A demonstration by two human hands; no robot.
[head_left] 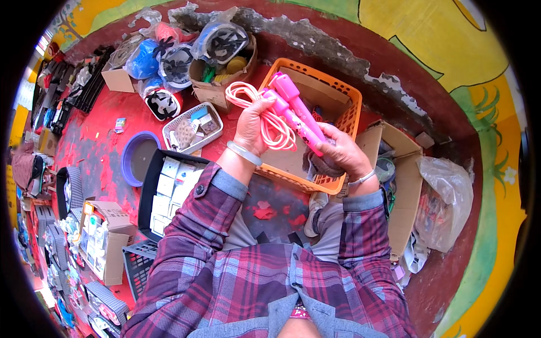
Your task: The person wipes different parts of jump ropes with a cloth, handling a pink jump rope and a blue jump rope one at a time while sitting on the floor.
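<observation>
Left hand [252, 127] grasps the coiled end of the pink skipping rope [300, 111], right hand [346, 151] its handles, above the orange basket [355, 108]; from here I'd pinch the loops snugly against slipping.

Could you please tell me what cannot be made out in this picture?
In the head view:
Orange basket: contents partly hidden by the pink jump rope and right hand.
Clear plastic bag: contents blurred by cloudy plastic.
Small goods, far left: too small, some cut by the dark rim.
</observation>
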